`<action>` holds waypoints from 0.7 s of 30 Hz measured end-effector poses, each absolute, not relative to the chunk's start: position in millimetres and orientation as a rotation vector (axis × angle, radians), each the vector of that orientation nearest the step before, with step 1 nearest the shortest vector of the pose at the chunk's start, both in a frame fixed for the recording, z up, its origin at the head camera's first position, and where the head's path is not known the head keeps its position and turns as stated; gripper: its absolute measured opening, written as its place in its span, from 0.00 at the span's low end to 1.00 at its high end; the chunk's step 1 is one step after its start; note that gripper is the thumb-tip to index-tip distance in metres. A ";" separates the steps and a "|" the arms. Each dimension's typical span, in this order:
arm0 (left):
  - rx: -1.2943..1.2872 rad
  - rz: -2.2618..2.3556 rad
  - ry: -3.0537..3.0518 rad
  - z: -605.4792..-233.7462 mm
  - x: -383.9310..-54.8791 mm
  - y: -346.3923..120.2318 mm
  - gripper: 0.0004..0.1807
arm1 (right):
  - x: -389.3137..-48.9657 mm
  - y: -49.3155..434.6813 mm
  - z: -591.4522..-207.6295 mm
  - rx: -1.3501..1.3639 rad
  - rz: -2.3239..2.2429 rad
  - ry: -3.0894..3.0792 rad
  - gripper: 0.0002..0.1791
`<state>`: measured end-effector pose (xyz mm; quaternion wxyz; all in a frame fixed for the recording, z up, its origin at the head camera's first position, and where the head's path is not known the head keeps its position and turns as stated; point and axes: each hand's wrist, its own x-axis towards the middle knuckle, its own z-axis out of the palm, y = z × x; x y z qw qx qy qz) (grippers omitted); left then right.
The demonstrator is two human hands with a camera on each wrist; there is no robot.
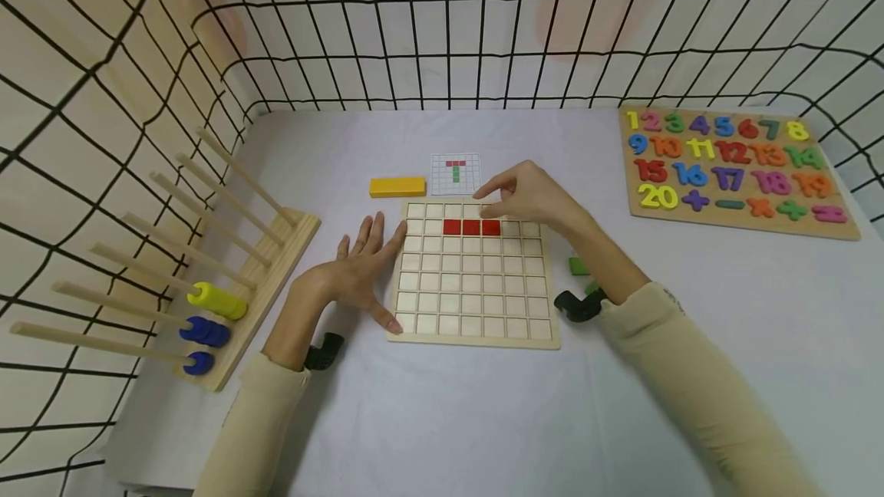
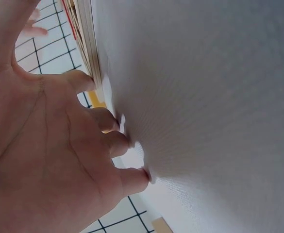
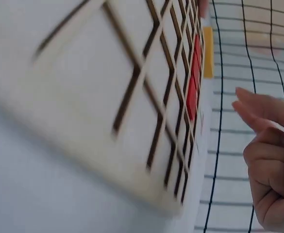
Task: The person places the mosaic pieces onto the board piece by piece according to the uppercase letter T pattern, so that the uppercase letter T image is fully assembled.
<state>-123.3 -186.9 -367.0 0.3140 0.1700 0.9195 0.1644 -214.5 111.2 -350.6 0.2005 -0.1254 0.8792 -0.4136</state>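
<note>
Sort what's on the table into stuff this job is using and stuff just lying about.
In the job, it seems: wooden grid board, red tiles, pattern card, green tiles.
Just lying about: number board, bead rack, yellow block (role unclear).

Bright, evenly lit in head view; distorted toward frame edges along wire grid [image 1: 447,0]; softly shadowed on tablecloth [image 1: 414,420] beside left sleeve [image 1: 255,420]. Dimmer in left wrist view, near-white around fingertips [image 2: 141,179]. Blurred in right wrist view at near rim of board [image 3: 98,150].

Wooden board [image 1: 746,220] at right: numerals 1–20 [image 1: 733,152], plus [image 1: 694,200], minus [image 1: 730,204], times [image 1: 761,208], equals [image 1: 829,210]; green sign [image 1: 792,210] unclear.
</note>
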 end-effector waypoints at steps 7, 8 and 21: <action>0.442 0.419 2.423 -365.3 -122.9 -185.5 0.87 | -206.8 170.8 -346.1 -0.271 -1.077 2.568 0.20; 0.440 0.419 2.422 -365.2 -122.8 -185.5 0.87 | -205.1 178.0 -346.4 -0.251 -1.072 2.576 0.20; 0.450 0.429 2.418 -366.8 -122.7 -185.7 0.87 | -196.2 243.7 -361.0 -0.204 -1.093 2.472 0.25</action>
